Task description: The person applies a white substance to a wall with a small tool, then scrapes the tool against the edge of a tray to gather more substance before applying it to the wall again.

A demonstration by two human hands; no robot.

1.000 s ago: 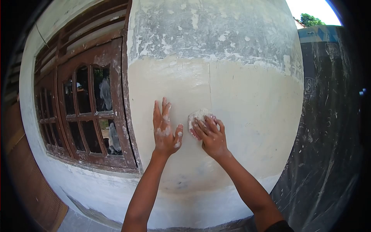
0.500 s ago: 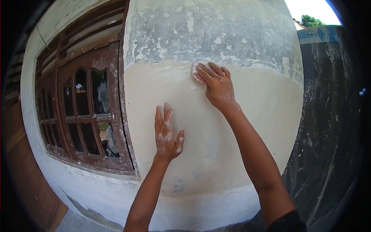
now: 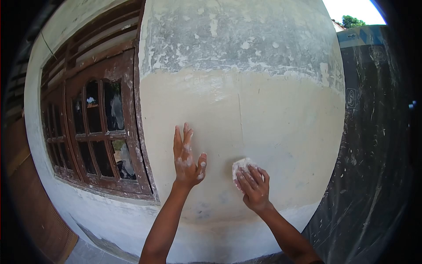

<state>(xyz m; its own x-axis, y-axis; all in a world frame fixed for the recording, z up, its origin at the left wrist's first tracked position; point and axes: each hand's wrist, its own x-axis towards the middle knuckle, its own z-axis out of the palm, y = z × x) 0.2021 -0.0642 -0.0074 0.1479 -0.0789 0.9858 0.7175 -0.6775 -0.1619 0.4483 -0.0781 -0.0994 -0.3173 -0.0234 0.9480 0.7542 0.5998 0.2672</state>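
Observation:
My right hand (image 3: 255, 185) grips a pad (image 3: 239, 169) coated with white paste, pressed on the lower middle of the wall (image 3: 290, 127). A thin vertical line runs down the smooth cream coat above the pad. My left hand (image 3: 188, 160), smeared with white, is raised to the left with its fingers stretched and apart, holding nothing. Whether it touches the wall I cannot tell. Above the cream area lies a rough grey, patchy band (image 3: 228, 39).
A brown wooden window (image 3: 99, 127) with glass panes and slats is set in the wall at the left. Dark sheeting (image 3: 365, 145) with a blue strip stands at the right. Grey floor (image 3: 88, 253) shows at the lower left.
My right hand has moved down the wall with the pad, from the edge of the grey band to the lower middle. My left hand has shifted slightly down and left.

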